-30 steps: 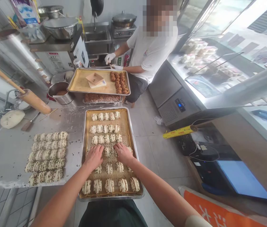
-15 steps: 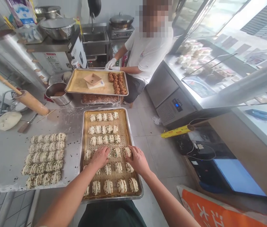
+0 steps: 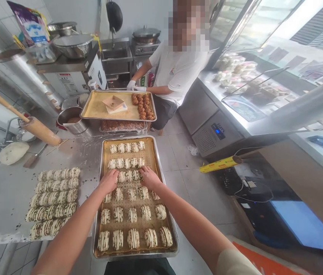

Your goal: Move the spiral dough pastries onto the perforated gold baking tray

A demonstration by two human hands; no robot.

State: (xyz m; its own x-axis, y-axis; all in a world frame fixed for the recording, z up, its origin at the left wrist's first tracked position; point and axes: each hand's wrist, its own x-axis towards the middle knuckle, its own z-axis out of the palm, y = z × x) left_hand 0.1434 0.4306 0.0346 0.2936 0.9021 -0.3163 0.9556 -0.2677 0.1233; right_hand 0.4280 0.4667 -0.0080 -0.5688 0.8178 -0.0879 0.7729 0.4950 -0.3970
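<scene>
A metal baking tray (image 3: 99, 214) lined with brown paper lies in front of me, holding several rows of striped dough rolls. My left hand (image 3: 108, 181) and my right hand (image 3: 149, 177) rest palm down at the two ends of the third row of rolls (image 3: 128, 176), fingers touching its dough pieces. Spaced-out rolls (image 3: 133, 215) fill the near rows. The two far rows (image 3: 125, 155) still sit bunched together.
Several strips of uncut dough rolls (image 3: 54, 198) lie on the steel table (image 3: 7, 191) at left, with a rolling pin (image 3: 26, 119) and a dough lump (image 3: 13, 152) behind. A person in white (image 3: 175, 72) works at a far tray (image 3: 115, 109) of browned pastries. A display counter (image 3: 236, 99) stands right.
Both hands moved up the tray from the fourth row to the third row. The fourth row's rolls now lie spread apart.
</scene>
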